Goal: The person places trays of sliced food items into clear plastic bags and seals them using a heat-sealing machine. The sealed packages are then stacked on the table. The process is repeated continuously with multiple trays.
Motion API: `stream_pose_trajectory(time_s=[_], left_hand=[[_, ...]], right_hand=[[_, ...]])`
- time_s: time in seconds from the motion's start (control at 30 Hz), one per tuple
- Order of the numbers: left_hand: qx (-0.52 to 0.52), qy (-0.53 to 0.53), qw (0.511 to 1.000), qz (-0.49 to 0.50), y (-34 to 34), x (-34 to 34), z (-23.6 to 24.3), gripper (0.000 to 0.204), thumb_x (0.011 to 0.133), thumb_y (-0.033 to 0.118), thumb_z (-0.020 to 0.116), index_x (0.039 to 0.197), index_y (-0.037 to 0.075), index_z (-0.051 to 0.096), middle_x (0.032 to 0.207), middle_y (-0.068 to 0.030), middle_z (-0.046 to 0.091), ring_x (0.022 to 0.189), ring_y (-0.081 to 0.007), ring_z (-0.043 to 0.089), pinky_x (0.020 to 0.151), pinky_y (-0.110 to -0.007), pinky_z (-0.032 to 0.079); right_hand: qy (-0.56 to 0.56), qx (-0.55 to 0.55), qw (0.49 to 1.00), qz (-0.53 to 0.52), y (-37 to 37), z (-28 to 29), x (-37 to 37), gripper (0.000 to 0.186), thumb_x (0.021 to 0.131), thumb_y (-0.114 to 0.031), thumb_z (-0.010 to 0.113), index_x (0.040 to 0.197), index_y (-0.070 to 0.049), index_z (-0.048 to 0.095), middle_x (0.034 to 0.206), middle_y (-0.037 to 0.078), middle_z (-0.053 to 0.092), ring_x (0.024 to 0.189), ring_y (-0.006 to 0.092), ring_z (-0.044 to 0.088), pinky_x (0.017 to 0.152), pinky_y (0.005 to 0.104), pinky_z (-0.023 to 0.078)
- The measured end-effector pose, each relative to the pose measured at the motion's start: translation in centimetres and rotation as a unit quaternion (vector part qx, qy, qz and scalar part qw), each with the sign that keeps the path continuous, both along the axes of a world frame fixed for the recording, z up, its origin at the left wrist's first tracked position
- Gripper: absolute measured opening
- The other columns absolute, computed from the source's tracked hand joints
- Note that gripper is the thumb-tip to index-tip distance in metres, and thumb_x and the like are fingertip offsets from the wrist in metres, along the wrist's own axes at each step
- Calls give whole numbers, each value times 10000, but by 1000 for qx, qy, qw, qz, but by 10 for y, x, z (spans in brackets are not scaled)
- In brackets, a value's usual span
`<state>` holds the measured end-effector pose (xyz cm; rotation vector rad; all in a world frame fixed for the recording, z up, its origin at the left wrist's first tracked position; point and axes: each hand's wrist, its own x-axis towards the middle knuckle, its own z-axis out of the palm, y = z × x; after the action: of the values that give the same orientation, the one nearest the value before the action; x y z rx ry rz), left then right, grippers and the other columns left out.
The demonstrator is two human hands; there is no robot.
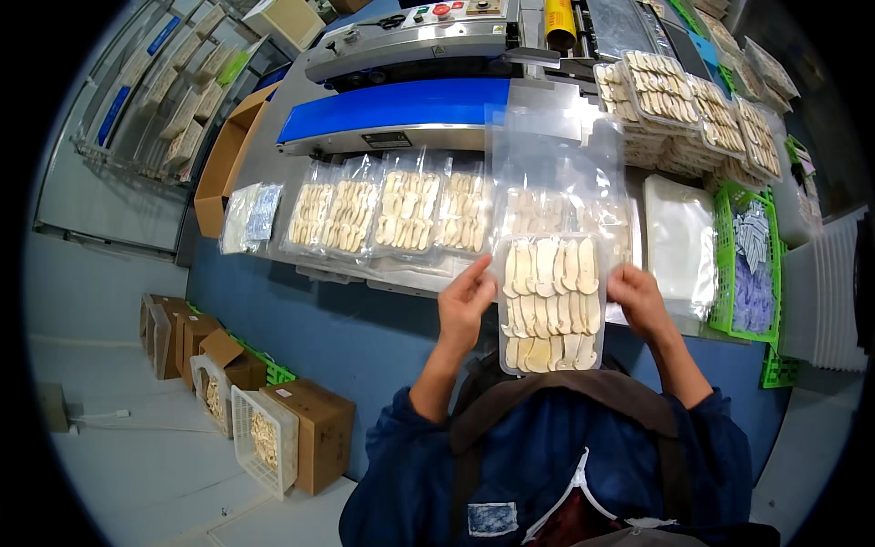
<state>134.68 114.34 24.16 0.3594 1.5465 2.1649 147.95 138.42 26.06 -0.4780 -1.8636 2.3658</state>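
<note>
A clear plastic tray of sliced mushrooms [550, 305], laid in three rows, is held upright in front of my body at the table's front edge. My left hand [468, 303] closes at its left edge, thumb and forefinger together. On the opposite edge my right hand [641, 297] has its fingers curled in, slightly blurred. Beyond the tray a clear plastic bag [556, 150] lies toward the machine, with more mushroom slices showing faintly under it. Whether the held tray is partly inside that bag I cannot tell. Several bagged mushroom trays [407, 208] stand in a row to the left.
Behind is a sealing machine [410, 41] with a blue conveyor belt [392, 108]. Stacked mushroom trays [661, 87], flat clear bags [679, 239] and a green basket [723, 296] of small packets are on the right. Cardboard boxes [313, 428] and a white crate [252, 401] sit on the floor.
</note>
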Motion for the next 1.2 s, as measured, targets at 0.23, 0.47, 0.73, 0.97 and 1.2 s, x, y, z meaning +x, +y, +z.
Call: stream_pose_trajectory(time_s=[0.23,0.47,0.73,0.97,1.2], left_hand=[[-67,-115,973,-187,-58,69,-10,535,803,-17,529,1293,-39,316,851,-23,531,779,-79,497,727,-206,406],[10,-233,972,-20,19,19,-64,150,796,101,551,882,-22,561,813,-105,594,645,-144,546,548,-251,430],[-98,-153,983,36,76,28,-136,131,811,122,569,816,-5,603,731,-43,604,636,-107,568,528,-228,443],[-195,182,938,-221,71,35,-129,260,798,142,588,1018,3,564,837,-38,581,739,-85,520,647,-232,441],[-59,-130,988,-52,18,-42,-60,531,821,324,557,1240,46,386,1032,-66,528,958,-191,515,810,-323,416]], right_hand=[[-186,-165,961,124,-17,-22,57,152,806,-163,613,837,-17,586,763,-18,566,685,45,488,591,192,397],[-93,-197,971,95,-3,-65,-52,91,773,-102,587,761,-33,528,694,23,524,659,122,523,622,247,447],[-219,-414,878,-103,-42,-80,-37,518,816,-405,564,1032,54,458,1108,220,485,1021,280,522,849,389,473],[-129,-215,948,-194,-38,-90,-46,357,825,-130,561,1103,81,485,1012,171,553,917,246,571,768,315,502],[-158,-1,985,67,46,10,38,294,788,-94,555,1016,90,562,869,141,630,753,195,627,637,284,522]])
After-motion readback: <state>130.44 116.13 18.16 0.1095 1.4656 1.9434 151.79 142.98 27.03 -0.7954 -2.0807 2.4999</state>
